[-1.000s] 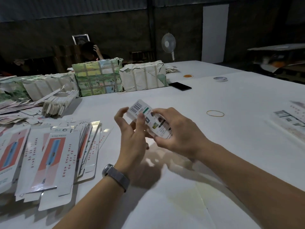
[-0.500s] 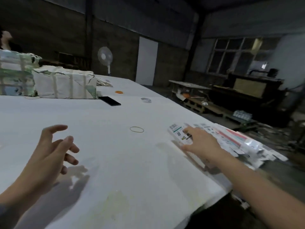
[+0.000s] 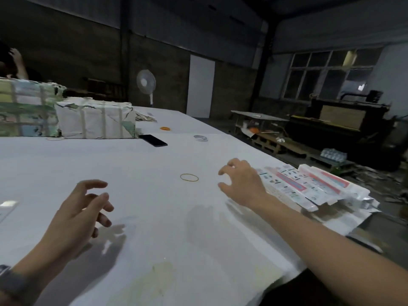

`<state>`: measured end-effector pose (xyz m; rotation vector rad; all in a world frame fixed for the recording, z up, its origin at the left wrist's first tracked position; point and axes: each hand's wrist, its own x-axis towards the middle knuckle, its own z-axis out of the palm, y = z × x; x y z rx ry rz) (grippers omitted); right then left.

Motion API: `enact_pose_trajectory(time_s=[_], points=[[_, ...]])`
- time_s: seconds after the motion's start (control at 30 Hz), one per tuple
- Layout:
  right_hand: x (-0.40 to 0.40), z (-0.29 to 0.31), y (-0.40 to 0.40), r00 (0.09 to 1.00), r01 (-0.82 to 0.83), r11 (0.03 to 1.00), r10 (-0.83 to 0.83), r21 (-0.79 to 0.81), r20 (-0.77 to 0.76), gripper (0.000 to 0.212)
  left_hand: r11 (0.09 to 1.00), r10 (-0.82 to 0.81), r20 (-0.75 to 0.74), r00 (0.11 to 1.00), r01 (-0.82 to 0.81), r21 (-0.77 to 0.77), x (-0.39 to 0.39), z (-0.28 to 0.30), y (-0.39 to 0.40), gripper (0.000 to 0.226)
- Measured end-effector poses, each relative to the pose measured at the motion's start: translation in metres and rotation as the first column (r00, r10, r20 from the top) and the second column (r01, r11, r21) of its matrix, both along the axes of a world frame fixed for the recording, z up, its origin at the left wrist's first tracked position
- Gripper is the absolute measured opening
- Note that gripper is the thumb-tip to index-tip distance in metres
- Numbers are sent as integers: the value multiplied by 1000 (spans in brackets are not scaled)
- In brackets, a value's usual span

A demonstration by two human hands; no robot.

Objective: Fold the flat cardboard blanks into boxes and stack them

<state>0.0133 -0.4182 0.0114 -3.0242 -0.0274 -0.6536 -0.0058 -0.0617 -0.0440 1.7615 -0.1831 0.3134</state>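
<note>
**Mia:** Where are the folded boxes (image 3: 309,186)?

**Tom:** They lie in a pile at the right edge of the white surface (image 3: 154,195). They are long and thin, white with red and blue print, and they look like smooth card. Some poke out over the edge.

**Mia:** Is the person holding one?

**Tom:** No. The right hand (image 3: 241,181) hangs just beside the pile, over its left end. Its grip is spread, with the fingers bent a little like a claw and nothing in them. The picture does not show if it touches the pile.

**Mia:** And the other one?

**Tom:** The left hand (image 3: 75,217) floats over the near left part of the surface. Its grip is spread too, with loose fingers and nothing held. A grey band (image 3: 8,281) goes round that wrist.

**Mia:** What else is there?

**Tom:** A thin yellow rubber band (image 3: 189,177) lies flat between the two hands, closer to the right one. At the far left edge sit two big wrapped bundles (image 3: 95,120), blocky, with crinkly paper and pale straps round them. What is inside them is hidden. A flat black phone (image 3: 153,140) lies just beside the white bundle. Farther back are a small orange ring (image 3: 165,128) and a shiny tape roll (image 3: 200,138).
</note>
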Motion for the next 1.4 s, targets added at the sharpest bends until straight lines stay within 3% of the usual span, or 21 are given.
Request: enact_pose_trajectory(time_s=[0.13,0.27,0.37,0.5,0.6,0.73,0.9,1.07,1.23,1.3,1.4], points=[[6,-9,106,955,-270,906,294,327,-26,25,992,30,7,1000,-31,126,-2,3,-1,30],[13,-19,196,887,-410,753,460,514,33,19,917,133,78,988,-153,367,1,9,7,25],[15,-43,228,859,-461,675,502,576,100,18,781,207,47,977,-194,594,4,11,20,20],[13,-65,232,799,-573,575,550,584,243,18,602,283,54,958,-221,768,8,9,35,29],[16,-66,230,775,-592,545,588,594,231,19,395,413,95,906,-272,877,10,13,50,40],[16,-67,231,752,-603,526,625,600,208,23,244,591,49,805,-235,941,9,24,84,49],[16,-68,230,734,-614,502,647,609,207,31,276,761,-159,629,-93,957,2,34,122,51],[15,-67,233,729,-612,506,660,608,184,34,219,691,-76,718,-109,970,-1,34,115,45],[15,-65,232,738,-586,496,654,641,168,32,323,586,28,810,-265,908,-6,41,90,46],[15,-65,233,741,-569,461,646,681,182,23,447,491,117,863,-365,817,-6,46,72,48],[15,-61,233,769,-471,304,601,828,217,11,792,288,166,943,-332,512,-6,49,40,49]])
